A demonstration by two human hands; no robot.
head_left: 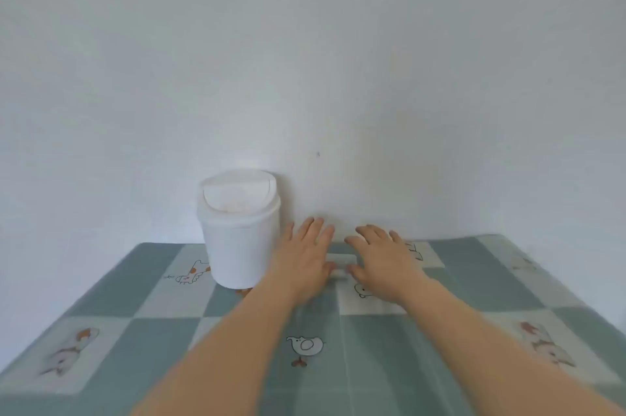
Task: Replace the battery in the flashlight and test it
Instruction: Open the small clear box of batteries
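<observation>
A: Bin location?
B: Small lidded bin [239,232] stands on table [142,320], far edge, against wall [305,60].
A: Hands?
B: Left hand [305,258] just right of bin. Right hand [381,261] beside it, further right. Small flat object [341,263] on table between them.

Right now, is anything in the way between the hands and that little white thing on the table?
Nothing visible. The white object, blurry, lies between the left hand and the right hand, thumbs beside it. The white bin stands off to the left.
</observation>
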